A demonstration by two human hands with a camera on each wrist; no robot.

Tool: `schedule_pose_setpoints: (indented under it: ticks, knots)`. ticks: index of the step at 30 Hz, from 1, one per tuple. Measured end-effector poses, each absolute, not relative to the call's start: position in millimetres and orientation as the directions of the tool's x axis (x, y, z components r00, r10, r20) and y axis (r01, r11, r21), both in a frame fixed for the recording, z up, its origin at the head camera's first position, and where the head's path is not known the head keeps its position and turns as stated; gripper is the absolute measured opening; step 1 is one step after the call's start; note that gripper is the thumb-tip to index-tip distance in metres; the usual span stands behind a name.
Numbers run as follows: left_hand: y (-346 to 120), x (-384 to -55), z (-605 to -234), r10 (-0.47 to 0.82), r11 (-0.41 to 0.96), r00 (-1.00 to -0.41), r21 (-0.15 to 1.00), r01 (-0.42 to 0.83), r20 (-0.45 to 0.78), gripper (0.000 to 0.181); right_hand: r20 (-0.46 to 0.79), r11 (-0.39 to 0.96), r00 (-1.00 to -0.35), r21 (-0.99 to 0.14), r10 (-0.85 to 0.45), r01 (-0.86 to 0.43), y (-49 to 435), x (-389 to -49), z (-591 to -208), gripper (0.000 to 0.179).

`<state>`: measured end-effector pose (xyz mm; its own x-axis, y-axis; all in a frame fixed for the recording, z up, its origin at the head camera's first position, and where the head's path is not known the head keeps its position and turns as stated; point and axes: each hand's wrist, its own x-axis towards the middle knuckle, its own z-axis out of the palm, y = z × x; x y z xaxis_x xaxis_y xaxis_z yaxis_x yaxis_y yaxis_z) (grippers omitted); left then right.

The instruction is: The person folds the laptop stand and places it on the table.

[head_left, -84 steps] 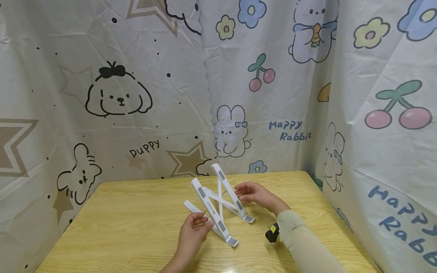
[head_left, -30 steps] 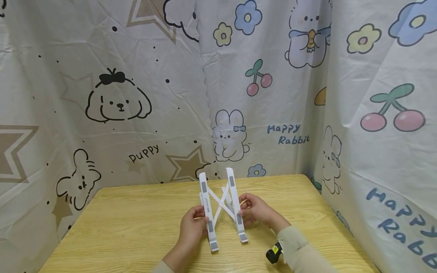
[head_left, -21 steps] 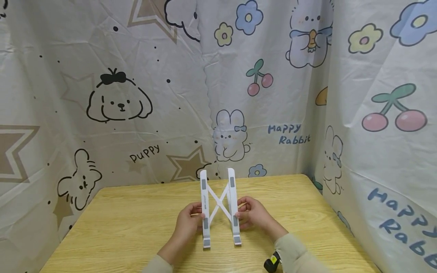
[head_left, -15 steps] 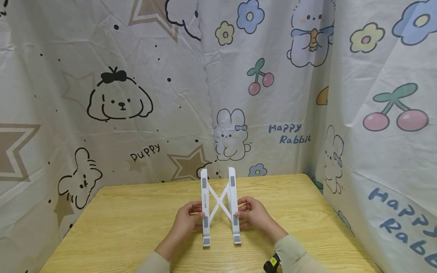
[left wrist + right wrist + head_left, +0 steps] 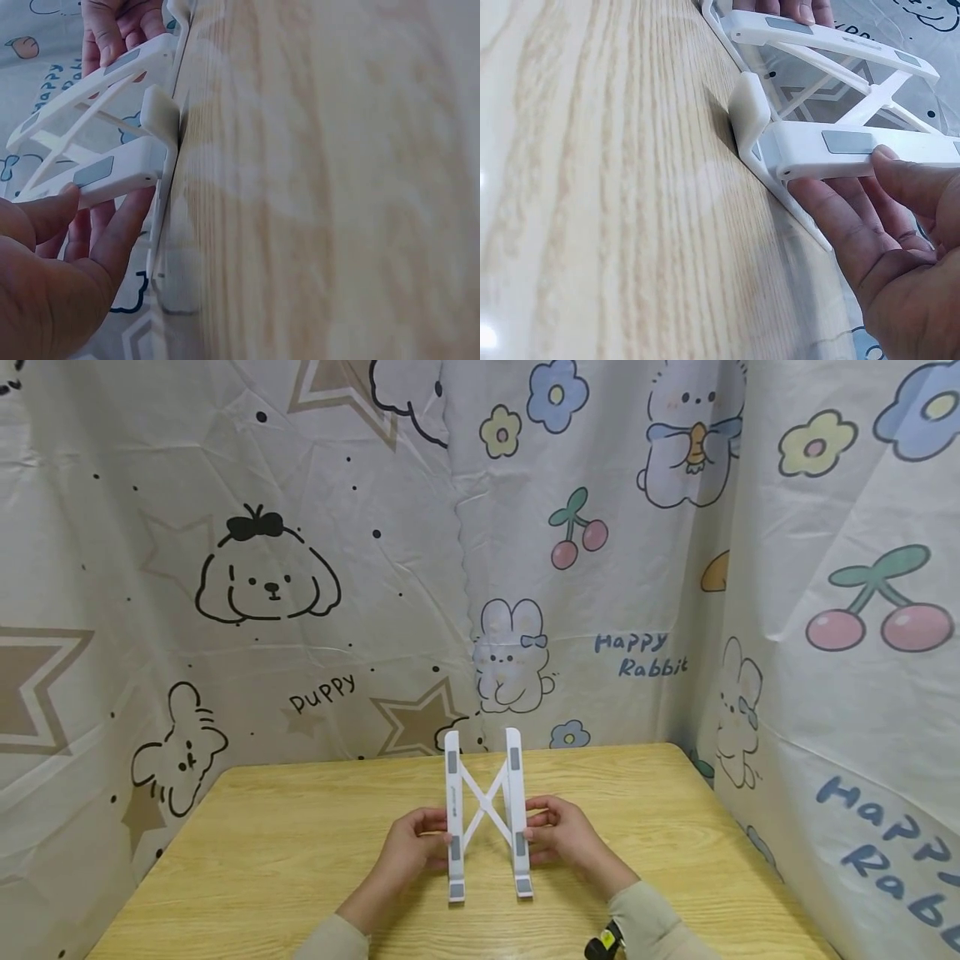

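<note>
White folding stand (image 5: 486, 814) sits mid-table on the wooden table (image 5: 262, 860), a bit toward the near edge, propped up w/ two long rails and an X of thin cross-struts between. Left hand (image 5: 411, 852) pinches the left rail, thumb on top, fingers under; right hand (image 5: 564, 839) does the same on the right rail. Both hands clamped on the stand, one per side.

Handling, my guess: light, rigid plastic, but hinged, so it'll scissor or fold if squeezed inward. Thin struts look like the weak spot; best hold is the rails, around mid-length, as now. Grey pads (image 5: 853, 141) on the rails prob. rubbery; bare plastic likely slick. Front lips (image 5: 748, 112) rest on the wood.

Hard to see: hinges and rear legs hidden behind the rails in head view. Wrist views are close and sideways, far rail ends cut off. Small black/yellow object (image 5: 604, 943) at right wrist is cropped by the near edge, can't ID it. Cartoon-print sheets (image 5: 300, 568) wall in far, left and right sides.
</note>
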<state>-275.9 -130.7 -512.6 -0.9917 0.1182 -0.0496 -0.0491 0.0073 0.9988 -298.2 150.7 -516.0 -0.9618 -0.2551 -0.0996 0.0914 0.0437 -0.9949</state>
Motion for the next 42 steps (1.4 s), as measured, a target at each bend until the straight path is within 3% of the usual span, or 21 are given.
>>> schedule_pose_setpoints:
  ticks: [42]
  knots:
    - [-128.8,-285.5,-516.9,0.147,0.001,-0.989,1.0,-0.029,-0.029,0.032,-0.081,-0.041,-0.97,-0.995,-0.229,0.093,137.9,-295.3,-522.8,0.051]
